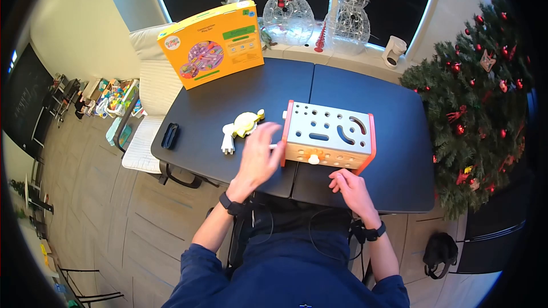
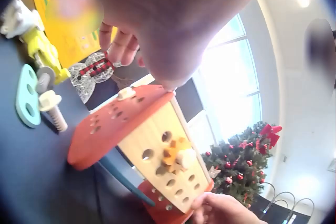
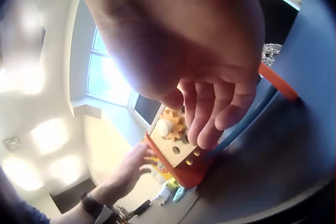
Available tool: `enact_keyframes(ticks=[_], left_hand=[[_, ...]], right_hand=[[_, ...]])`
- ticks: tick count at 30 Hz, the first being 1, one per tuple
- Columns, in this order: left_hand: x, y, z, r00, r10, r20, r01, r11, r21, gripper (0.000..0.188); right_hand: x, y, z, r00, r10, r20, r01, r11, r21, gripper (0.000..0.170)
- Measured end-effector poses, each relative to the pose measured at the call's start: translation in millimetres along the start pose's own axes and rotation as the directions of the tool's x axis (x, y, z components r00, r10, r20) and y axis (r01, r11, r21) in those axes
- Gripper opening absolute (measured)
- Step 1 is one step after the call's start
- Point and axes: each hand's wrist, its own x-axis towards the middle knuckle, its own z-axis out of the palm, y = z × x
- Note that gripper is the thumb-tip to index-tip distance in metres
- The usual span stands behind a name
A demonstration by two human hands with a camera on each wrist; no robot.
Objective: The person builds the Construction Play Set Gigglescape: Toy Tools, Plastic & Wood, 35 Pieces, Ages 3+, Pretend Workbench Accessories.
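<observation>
A toy workbench box (image 1: 328, 128) with a grey top, red end panels and wooden front stands on the table. On its front sits an orange gear (image 3: 174, 125) with a white knob (image 1: 314, 159). My left hand (image 1: 260, 157) is at its left end, fingers loosely bent, nothing seen in them. Near the front right corner is my right hand (image 1: 351, 191), fingers loosely curled and empty; contact with the box is unclear. Left of the box lie yellow pieces (image 1: 246, 124) and a white piece (image 1: 228, 137). The left wrist view shows a teal strip (image 2: 27, 98), grey screw (image 2: 45, 78) and cream bolt (image 2: 52, 109).
A yellow carton (image 1: 214, 45) stands at the table's back left, and a small black case (image 1: 170, 136) lies near the left edge. A white chair (image 1: 151, 91) is beyond that edge. A decorated tree (image 1: 474, 97) stands at the right, with wire snowmen (image 1: 288, 11) behind the table.
</observation>
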Motion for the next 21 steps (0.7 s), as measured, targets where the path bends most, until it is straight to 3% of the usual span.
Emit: enact_keyframes(ticks=[2,4,7,13,18,21], left_hand=[[-5,-20,0,0.977,-0.198,-0.076,0.205,0.972,0.111,0.041],[-9,-39,0,0.952,-0.298,-0.076,0.304,0.947,0.101,0.037],[-4,-62,3,0.907,-0.421,-0.016,0.407,0.865,0.293,0.038],[2,-90,17,0.864,-0.484,0.137,0.352,0.776,0.523,0.046],[3,-97,23,0.868,-0.485,0.108,0.381,0.789,0.481,0.044],[9,-66,4,0.876,-0.483,0.014,0.440,0.810,0.389,0.040]], right_hand=[[-2,2,-8,0.999,-0.008,0.031,0.008,1.000,0.005,0.026],[-4,-1,-7,0.997,-0.003,0.077,0.002,1.000,0.014,0.025],[0,1,2,0.991,-0.018,0.135,0.013,0.999,0.039,0.025],[0,-12,14,0.967,-0.031,0.253,0.024,0.999,0.031,0.024],[-3,-8,11,0.968,-0.029,0.248,0.021,0.999,0.036,0.025],[-4,-8,8,0.970,-0.049,0.240,0.031,0.996,0.079,0.025]])
